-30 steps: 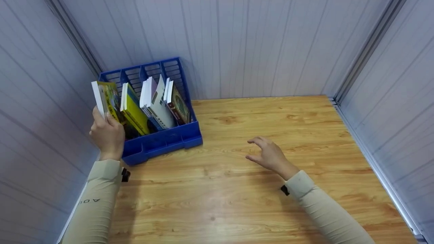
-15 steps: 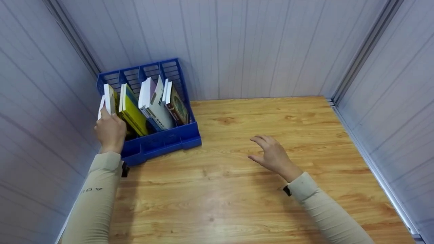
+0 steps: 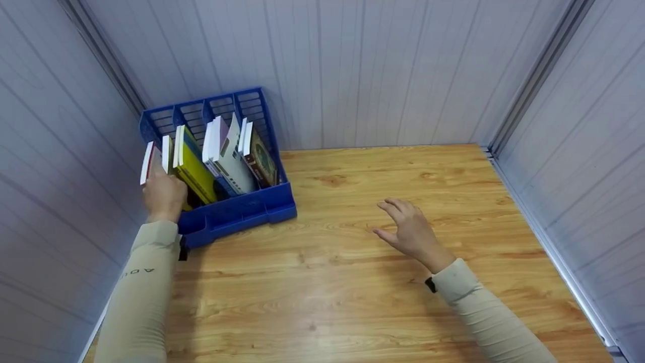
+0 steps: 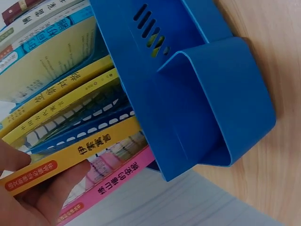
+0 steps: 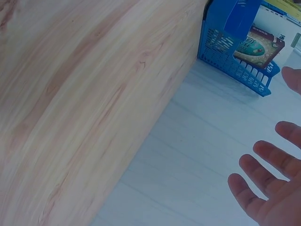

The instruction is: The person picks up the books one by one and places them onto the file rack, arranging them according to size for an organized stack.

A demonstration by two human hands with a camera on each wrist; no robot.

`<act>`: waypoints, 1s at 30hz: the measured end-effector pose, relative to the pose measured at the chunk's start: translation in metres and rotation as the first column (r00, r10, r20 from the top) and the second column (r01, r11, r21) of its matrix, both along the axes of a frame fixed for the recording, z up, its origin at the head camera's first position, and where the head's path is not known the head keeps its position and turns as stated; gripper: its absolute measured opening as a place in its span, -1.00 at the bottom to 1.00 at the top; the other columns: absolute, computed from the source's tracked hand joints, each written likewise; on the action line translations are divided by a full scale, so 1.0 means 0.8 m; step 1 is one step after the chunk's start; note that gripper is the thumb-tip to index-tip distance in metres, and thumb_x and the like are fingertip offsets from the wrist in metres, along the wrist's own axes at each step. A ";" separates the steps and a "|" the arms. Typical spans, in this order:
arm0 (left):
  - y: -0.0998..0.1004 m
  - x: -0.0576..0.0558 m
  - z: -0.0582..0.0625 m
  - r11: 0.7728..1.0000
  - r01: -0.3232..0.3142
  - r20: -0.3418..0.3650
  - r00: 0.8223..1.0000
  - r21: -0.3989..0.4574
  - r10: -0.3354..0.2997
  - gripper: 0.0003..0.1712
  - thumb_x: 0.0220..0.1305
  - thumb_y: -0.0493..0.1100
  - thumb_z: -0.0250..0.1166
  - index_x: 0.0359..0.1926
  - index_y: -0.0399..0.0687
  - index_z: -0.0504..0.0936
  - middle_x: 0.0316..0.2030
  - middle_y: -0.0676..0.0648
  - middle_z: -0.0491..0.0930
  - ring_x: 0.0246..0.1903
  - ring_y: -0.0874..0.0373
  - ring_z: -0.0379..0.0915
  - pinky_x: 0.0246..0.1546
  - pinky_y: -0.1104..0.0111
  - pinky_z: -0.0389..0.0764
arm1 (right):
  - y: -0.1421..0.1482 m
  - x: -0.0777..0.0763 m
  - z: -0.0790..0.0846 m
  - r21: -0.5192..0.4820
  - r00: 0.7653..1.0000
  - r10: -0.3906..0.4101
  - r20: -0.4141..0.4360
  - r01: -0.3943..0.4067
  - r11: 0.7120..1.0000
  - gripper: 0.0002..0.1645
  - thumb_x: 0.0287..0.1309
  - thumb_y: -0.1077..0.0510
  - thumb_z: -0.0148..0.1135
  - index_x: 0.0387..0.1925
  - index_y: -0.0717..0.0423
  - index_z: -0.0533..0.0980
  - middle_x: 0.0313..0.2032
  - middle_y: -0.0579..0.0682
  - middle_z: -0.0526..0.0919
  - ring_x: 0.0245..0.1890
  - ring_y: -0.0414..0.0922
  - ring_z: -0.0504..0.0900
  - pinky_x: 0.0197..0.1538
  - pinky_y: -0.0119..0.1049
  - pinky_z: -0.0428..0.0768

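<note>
My left hand (image 3: 164, 197) is at the leftmost compartment of a blue file rack (image 3: 242, 222). In the left wrist view its thumb and fingers pinch the spine of a yellow-orange book (image 4: 77, 155), whose lower end is behind the rack's front wall. Beside it, on the outer side, stands a pink-spined book (image 4: 117, 181). Yellow books (image 3: 194, 169) fill the neighbouring compartment, then white books (image 3: 229, 156) and a dark brown book (image 3: 260, 156). Over the table to the right, my right hand (image 3: 413, 232) hovers with fingers spread, holding nothing.
The rack stands on a wood-grain table (image 3: 322, 282), close to the left wall (image 3: 55, 151) and the back wall (image 3: 342, 75). A right wall (image 3: 584, 151) with a metal edge strip bounds the other side.
The book in my left hand has gone down and slightly right into the leftmost compartment, from a raised position above it. My right hand keeps nearly the same place and pose.
</note>
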State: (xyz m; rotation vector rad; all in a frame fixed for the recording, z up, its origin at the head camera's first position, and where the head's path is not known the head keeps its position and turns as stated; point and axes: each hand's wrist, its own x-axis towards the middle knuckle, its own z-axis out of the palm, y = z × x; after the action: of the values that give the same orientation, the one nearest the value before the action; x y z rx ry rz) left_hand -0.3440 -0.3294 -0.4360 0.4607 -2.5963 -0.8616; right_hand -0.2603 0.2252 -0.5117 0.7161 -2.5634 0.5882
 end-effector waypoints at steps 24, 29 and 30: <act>-0.002 -0.019 0.001 0.998 0.056 -0.013 0.998 -0.023 -0.057 -0.55 0.54 -0.35 0.02 0.30 -0.54 0.54 0.19 -0.57 0.63 0.14 -0.47 0.63 0.28 -0.27 0.61 | 0.026 0.009 0.006 0.020 0.996 -0.064 -0.067 0.066 0.998 -0.16 0.23 -0.10 0.64 0.40 0.18 0.54 0.30 0.31 0.62 0.26 0.33 0.62 0.23 0.39 0.62; -0.002 -0.018 0.001 0.997 0.065 -0.037 0.997 -0.043 -0.067 -0.57 0.57 -0.34 0.02 0.28 -0.56 0.55 0.19 -0.59 0.63 0.14 -0.50 0.62 0.26 -0.28 0.61 | 0.033 0.012 0.006 0.023 0.992 -0.088 -0.088 0.090 0.996 -0.15 0.21 -0.07 0.65 0.41 0.17 0.53 0.30 0.31 0.61 0.25 0.34 0.62 0.24 0.38 0.62; -0.002 -0.017 0.001 0.997 0.065 -0.046 0.997 -0.048 -0.068 -0.57 0.58 -0.34 0.02 0.26 -0.57 0.56 0.18 -0.60 0.63 0.14 -0.51 0.63 0.25 -0.29 0.62 | 0.035 0.012 0.007 0.022 0.992 -0.093 -0.088 0.095 0.995 -0.15 0.20 -0.07 0.66 0.41 0.17 0.53 0.31 0.32 0.61 0.25 0.34 0.62 0.24 0.38 0.61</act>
State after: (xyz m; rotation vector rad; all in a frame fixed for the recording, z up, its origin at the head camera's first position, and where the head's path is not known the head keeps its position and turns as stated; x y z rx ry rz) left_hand -0.3577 -0.3308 -0.4354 0.3387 -2.5953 -0.8211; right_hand -0.2503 0.2531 -0.5064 0.6114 -2.5131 0.4834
